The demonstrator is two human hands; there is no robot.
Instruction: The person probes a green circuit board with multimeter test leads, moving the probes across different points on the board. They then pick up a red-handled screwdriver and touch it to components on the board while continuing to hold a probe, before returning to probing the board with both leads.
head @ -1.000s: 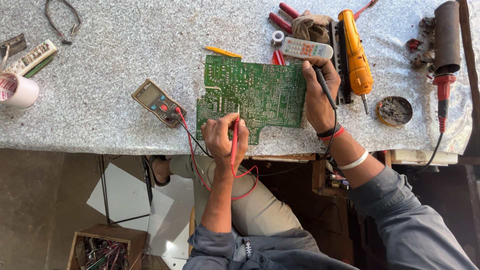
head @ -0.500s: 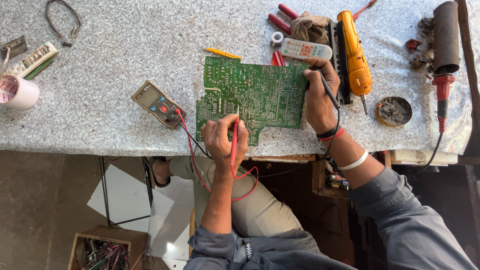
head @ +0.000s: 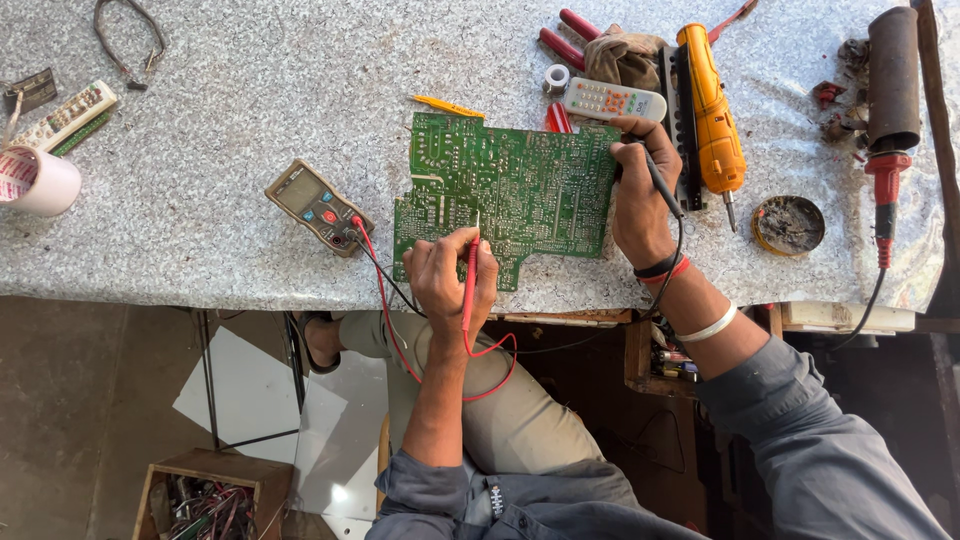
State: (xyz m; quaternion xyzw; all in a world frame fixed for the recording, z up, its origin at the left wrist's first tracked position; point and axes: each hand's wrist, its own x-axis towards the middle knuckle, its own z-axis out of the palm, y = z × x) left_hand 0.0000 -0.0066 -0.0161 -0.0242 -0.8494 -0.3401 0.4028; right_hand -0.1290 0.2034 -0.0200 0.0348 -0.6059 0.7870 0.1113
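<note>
A speckled grey worktable (head: 230,90) fills the upper half of the frame, and at its centre lies a green circuit board (head: 505,190), solder side up and flat so its joints can be reached. The right hand (head: 640,200) sits at the board's right edge, fingers clamped on a black probe (head: 660,180), steadying that edge. The left hand (head: 450,280), at the lower centre, pinches a red probe (head: 470,280) pen-fashion – tip on the board. Both leads run to the multimeter (head: 318,207) left of the board – face up, readable.
</note>
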